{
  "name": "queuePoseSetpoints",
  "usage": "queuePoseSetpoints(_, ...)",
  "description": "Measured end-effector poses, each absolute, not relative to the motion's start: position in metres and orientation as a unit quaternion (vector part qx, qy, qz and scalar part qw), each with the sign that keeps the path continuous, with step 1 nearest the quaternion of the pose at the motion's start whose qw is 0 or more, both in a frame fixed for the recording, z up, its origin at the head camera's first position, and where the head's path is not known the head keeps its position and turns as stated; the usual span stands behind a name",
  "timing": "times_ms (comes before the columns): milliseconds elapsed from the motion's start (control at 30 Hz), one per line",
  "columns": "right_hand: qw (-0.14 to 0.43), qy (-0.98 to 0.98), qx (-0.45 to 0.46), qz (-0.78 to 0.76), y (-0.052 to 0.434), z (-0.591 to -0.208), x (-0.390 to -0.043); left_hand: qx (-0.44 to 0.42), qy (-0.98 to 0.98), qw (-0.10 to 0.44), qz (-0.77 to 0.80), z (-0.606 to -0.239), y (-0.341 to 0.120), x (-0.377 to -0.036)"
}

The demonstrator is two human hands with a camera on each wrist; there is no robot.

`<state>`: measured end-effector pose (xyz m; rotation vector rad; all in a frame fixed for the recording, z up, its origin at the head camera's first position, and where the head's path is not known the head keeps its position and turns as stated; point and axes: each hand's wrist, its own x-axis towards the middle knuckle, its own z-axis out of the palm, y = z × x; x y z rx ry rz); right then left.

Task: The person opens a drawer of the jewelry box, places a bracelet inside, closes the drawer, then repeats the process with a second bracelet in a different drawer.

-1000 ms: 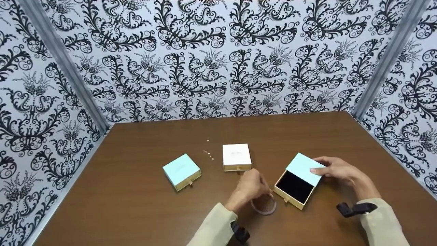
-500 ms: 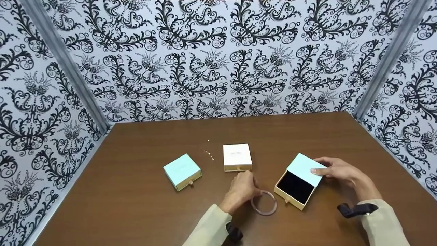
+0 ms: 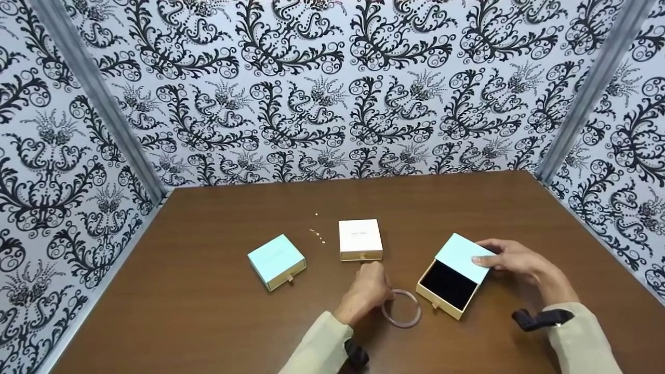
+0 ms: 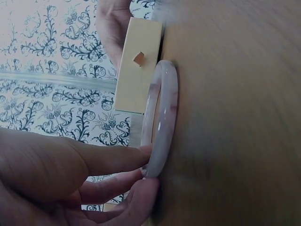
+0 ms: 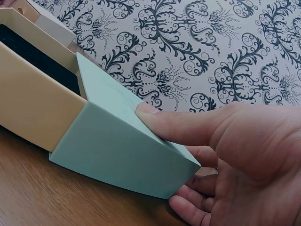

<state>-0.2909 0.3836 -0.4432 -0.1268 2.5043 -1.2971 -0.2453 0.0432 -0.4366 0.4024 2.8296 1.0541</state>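
A pale, glossy bangle (image 3: 403, 325) lies on the brown table, near the front centre. My left hand (image 3: 367, 290) pinches its left edge between thumb and fingers. Up close in the left wrist view, the bangle (image 4: 168, 106) shows white with faint brownish streaks. To its right sits a mint-green drawer box (image 3: 462, 258) with the drawer (image 3: 440, 304) partly pulled out, its black lining bare. My right hand (image 3: 519, 262) grips the back of the mint sleeve (image 5: 117, 146), thumb on top and the other fingers behind and partly hidden.
A closed mint box (image 3: 277, 258) stands to the left and a closed white box (image 3: 360, 236) at the centre. Small gold bits (image 3: 318, 235) lie left of the white box. Patterned panels (image 3: 332, 104) enclose the back and sides of the table (image 3: 208, 322).
My left hand has shifted from the bangle's far side round to its left side, uncovering more of the ring. The bangle, the boxes and my right hand stay in place.
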Motion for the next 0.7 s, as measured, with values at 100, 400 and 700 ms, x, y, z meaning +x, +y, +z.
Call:
queuePoseSetpoints(100,0.158,0.876,-0.048,-0.452,0.3837,-0.4437,-0.2909,0.123,0.921,0.060,0.364,-0.4387,0.0431,-0.2463)
queuePoseSetpoints(400,0.165,0.871,-0.047,-0.460,0.3839,-0.4468,-0.2893,0.133,0.909,0.060,0.390,-0.4434,0.0429,-0.2483)
queuePoseSetpoints(700,0.163,0.874,-0.057,-0.455,0.3848,-0.4445,-0.2907,0.118,0.901,0.059,0.413,-0.4434,0.0418,-0.2538)
